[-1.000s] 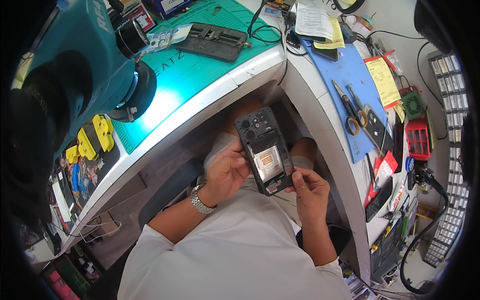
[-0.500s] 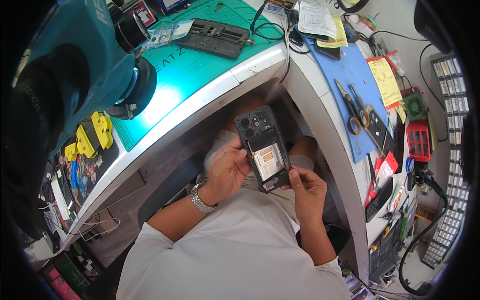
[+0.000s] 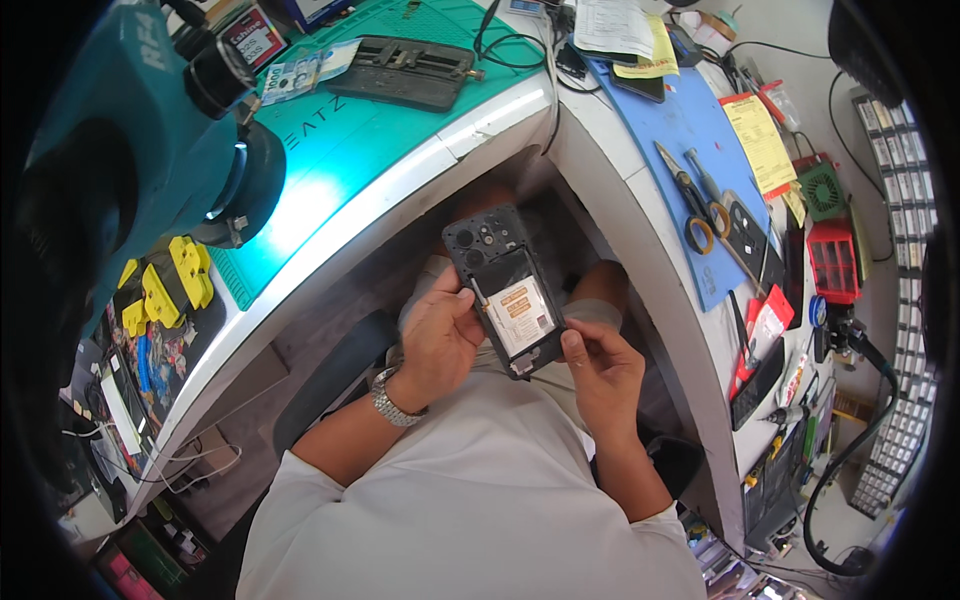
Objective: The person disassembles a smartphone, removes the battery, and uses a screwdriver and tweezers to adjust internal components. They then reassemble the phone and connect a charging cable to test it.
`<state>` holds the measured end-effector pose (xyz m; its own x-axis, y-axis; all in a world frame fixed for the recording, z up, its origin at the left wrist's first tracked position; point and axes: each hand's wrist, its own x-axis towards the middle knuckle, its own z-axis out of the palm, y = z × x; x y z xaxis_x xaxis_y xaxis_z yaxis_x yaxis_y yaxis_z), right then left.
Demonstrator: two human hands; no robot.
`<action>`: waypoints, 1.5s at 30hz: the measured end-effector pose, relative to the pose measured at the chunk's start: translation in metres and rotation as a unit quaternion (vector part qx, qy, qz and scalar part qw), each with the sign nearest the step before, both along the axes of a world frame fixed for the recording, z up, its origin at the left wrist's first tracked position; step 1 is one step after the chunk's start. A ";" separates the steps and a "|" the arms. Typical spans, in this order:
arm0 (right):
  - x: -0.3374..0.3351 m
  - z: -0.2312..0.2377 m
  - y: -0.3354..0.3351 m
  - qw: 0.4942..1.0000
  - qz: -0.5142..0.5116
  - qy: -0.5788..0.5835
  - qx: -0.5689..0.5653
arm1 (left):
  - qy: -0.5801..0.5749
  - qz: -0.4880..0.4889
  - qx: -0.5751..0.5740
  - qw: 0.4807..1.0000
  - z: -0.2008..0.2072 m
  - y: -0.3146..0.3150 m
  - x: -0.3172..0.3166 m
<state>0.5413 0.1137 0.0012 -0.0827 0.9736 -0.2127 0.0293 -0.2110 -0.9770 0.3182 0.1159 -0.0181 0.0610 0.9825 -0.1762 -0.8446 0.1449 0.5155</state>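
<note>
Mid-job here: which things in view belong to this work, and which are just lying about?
In hand:
Opened phone, pale battery exposed
Left hand, gripping its left side
Right hand, at its lower right edge

Seemingly lying about:
Scissors on the blue mat
Black holder on the green mat
Yellow plastic pieces at far left

hands [image 3: 437, 335]: two are showing | opened phone [image 3: 503, 295]: one is showing | wristwatch [image 3: 388, 402]: one is showing | teal microscope [image 3: 110, 150]: one is standing | green mat [image 3: 375, 125]: one is lying | blue mat [image 3: 690, 140]: one is lying | scissors [image 3: 686, 193]: one pair is lying | black clamp holder [image 3: 405, 75]: one is lying
</note>
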 end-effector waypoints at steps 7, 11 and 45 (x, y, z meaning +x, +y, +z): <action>-0.004 0.009 0.002 0.996 0.010 0.074 -0.044 | 0.028 0.023 -0.008 0.999 0.007 -0.001 0.000; -0.001 0.006 0.002 0.996 0.011 0.079 -0.047 | 0.025 0.029 0.003 0.999 0.003 -0.003 0.000; -0.023 0.010 0.034 0.994 0.063 0.090 -0.003 | 0.336 0.075 -0.022 0.939 0.006 -0.013 0.010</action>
<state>0.5178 0.1475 0.0115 -0.2405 0.9518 -0.1903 -0.1185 -0.2234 -0.9675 0.3280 0.1028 -0.0117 -0.2171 0.9618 -0.1666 -0.3430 0.0846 0.9355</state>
